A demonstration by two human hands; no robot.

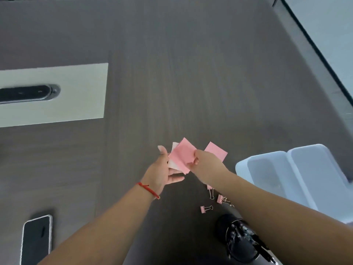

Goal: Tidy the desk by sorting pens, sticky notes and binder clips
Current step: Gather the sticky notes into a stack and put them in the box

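Observation:
My left hand (162, 171) lies palm up under a small stack of pink sticky notes (181, 153), with a paler note peeking out on the left. My right hand (206, 165) pinches the right edge of the top pink note. Another pink sticky note (216, 151) lies flat on the dark desk just behind my right hand. Several pink binder clips (206, 209) are scattered on the desk below my right forearm. A black mesh pen cup (238, 240) holding dark pens stands at the bottom right, partly hidden by my arm.
A pale blue two-compartment tray (298, 169) sits at the right. A phone (36, 240) lies at the bottom left. A white panel with a black cable slot (57, 92) is set in the desk (172, 83) at the left. The desk edge runs along the upper right.

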